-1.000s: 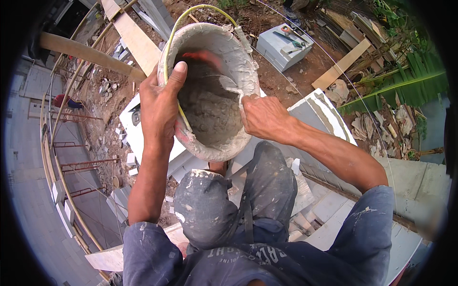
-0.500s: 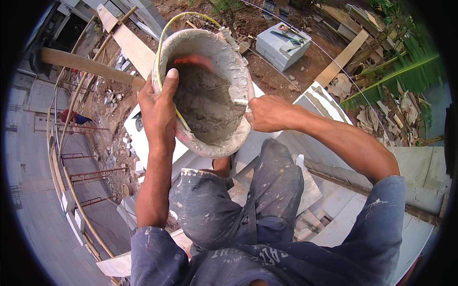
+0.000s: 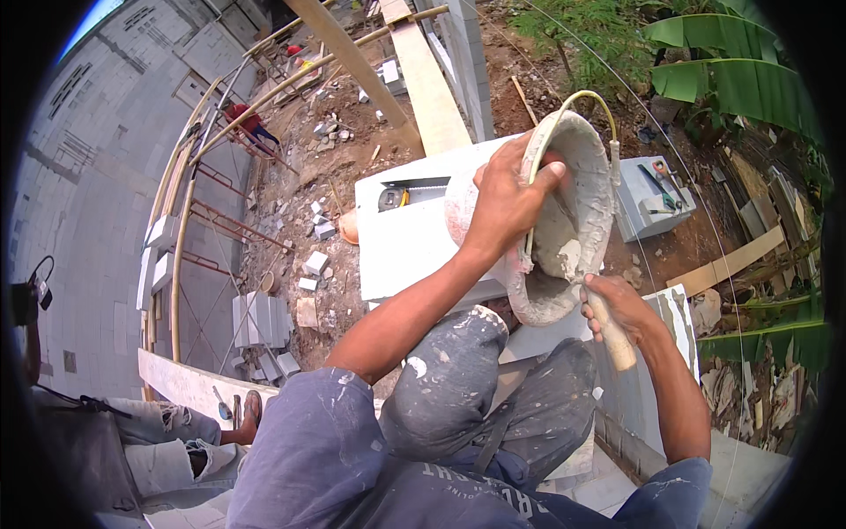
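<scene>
A mortar-crusted bucket [image 3: 592, 163] is tipped on its side in front of me, its mouth turned to the right. Its yellow-sheathed handle [image 3: 576, 99] arches over the rim. My left hand [image 3: 511, 198] is closed on the bucket's near rim, thumb pressed along the handle. Grey mortar [image 3: 551, 286] coats the inside and lies low in it. Gripped in my right hand [image 3: 624, 304] is a trowel, its wooden handle [image 3: 611, 333] pointing down toward me. The trowel's blade reaches into the bucket's mouth and is partly hidden there.
A white block [image 3: 397, 256] beneath the bucket has a slot holding a tape measure [image 3: 394, 197]. Tools lie on another block [image 3: 652, 220] at right. A person in torn jeans [image 3: 167, 458] sits lower left; another in red [image 3: 242, 115] stands below. String lines cross at right.
My view has swung left. The bucket has tipped over to the right, and most of the mortar seen in it is gone. My right hand has turned, showing the trowel's handle.
</scene>
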The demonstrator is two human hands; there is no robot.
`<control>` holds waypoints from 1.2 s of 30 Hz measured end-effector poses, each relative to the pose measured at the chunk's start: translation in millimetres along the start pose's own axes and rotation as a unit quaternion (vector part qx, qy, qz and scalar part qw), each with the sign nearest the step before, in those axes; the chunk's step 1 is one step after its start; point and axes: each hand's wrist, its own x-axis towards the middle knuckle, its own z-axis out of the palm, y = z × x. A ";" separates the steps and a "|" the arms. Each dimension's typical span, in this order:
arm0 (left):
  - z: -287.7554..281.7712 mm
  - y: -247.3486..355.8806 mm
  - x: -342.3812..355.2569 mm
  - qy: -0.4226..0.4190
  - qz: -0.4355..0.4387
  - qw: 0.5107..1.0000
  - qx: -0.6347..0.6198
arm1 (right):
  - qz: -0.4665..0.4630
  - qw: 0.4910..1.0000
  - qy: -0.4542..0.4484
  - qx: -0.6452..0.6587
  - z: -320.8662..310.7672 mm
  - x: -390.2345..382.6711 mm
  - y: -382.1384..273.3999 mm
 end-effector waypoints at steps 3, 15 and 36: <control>9.1 2.4 -3.2 0.003 0.012 1.000 -0.007 | -0.008 1.000 -0.017 -0.021 -5.3 0.3 -1.3; 2.9 -4.0 1.0 0.039 0.004 0.999 0.013 | 0.010 0.994 -0.025 0.105 -2.0 -4.8 23.9; -89.6 -58.9 61.0 -0.015 -0.131 0.991 -0.021 | 0.123 0.671 0.577 -0.449 -135.8 -254.8 304.9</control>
